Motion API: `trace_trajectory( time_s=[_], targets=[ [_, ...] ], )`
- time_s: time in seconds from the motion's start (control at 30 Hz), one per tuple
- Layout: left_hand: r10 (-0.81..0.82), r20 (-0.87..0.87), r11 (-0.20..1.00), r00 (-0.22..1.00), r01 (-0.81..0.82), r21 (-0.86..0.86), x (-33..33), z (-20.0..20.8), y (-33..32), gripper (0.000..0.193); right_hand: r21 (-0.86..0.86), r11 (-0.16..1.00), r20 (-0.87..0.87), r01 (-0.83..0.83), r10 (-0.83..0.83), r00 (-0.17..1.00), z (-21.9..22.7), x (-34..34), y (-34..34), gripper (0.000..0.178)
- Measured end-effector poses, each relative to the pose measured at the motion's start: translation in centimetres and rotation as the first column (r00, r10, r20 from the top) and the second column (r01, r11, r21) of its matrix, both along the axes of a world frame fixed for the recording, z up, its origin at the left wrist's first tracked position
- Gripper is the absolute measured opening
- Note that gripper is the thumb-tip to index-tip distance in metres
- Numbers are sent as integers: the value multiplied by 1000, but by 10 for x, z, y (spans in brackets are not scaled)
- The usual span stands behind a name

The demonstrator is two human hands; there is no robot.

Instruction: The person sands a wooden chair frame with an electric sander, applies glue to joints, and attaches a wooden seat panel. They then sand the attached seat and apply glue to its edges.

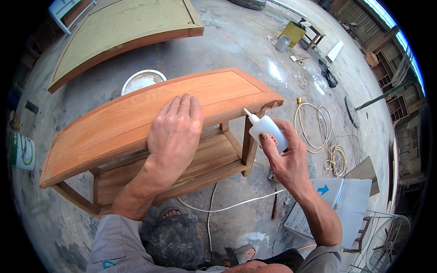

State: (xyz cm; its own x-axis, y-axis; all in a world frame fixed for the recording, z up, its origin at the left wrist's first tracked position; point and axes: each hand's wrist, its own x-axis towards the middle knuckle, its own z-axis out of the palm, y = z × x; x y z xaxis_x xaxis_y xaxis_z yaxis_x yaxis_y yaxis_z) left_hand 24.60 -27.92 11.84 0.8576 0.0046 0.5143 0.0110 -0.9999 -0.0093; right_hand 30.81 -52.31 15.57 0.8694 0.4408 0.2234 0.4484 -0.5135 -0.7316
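Observation:
A long wooden bench-like table [104,120] with a reddish-brown framed top and a lower shelf [205,157] stands before me. My left hand [176,125] lies flat on its top near the front edge, fingers stretched together toward the far side. In my right hand [289,157] is a white squeeze glue bottle [269,132] with a narrow pointed nozzle. It tilts up to the left, its tip close to the front edge near the table's right end; whether it touches I cannot tell. A dark patch marks the right corner of the top.
A larger panel with a wooden frame [132,20] stands behind. A round white lid or tub [143,81] sits past the table; a green-and-white bucket [22,152] is at left. Coiled cable [336,161], flattened cardboard [350,204] and a metal can [282,43] lie to the right.

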Motion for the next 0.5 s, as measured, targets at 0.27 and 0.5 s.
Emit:
trace_trajectory(
  time_s=[0.27, 0.5],
  targets=[
    [1, 12, 1000, 1000, -1, 12, 1, -2, 0, 53, -8, 1000, -33, -2, 2, 999, 3, -1, 1, 35],
    [2, 15, 1000, 1000, -2, 10, 1, -1, 0, 52, -24, 1000, 12, 6, -6, 1000, 2, 0, -1, 35]
  ],
)
